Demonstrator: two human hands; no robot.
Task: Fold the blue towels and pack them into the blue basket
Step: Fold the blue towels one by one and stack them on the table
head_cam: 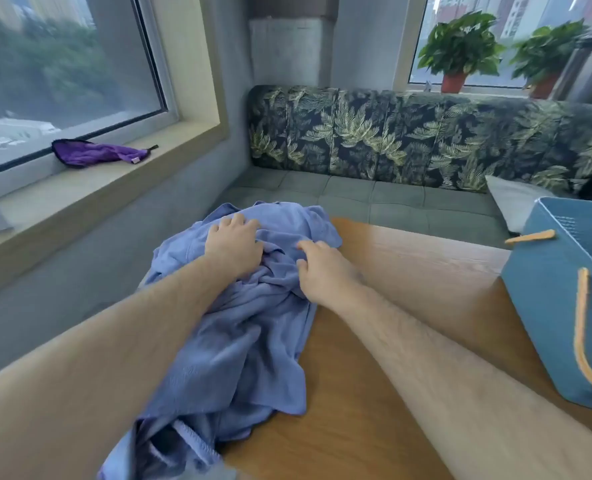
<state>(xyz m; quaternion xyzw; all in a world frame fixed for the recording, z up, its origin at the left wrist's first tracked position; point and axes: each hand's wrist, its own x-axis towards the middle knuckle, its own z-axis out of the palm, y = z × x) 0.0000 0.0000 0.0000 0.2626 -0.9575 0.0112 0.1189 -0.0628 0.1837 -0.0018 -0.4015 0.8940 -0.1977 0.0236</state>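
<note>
A crumpled heap of blue towels lies along the left side of the wooden table, hanging over its left edge. My left hand rests on the far top of the heap, its fingers bent into the cloth. My right hand sits just to the right of it, fingers curled and pinching a fold of towel. The blue basket with orange rope handles stands at the table's right edge, apart from both hands; its inside is mostly out of view.
A grey bench with a leaf-print backrest runs behind the table, with a white cushion on it. A purple cloth lies on the windowsill at the left. Two potted plants stand on the far sill.
</note>
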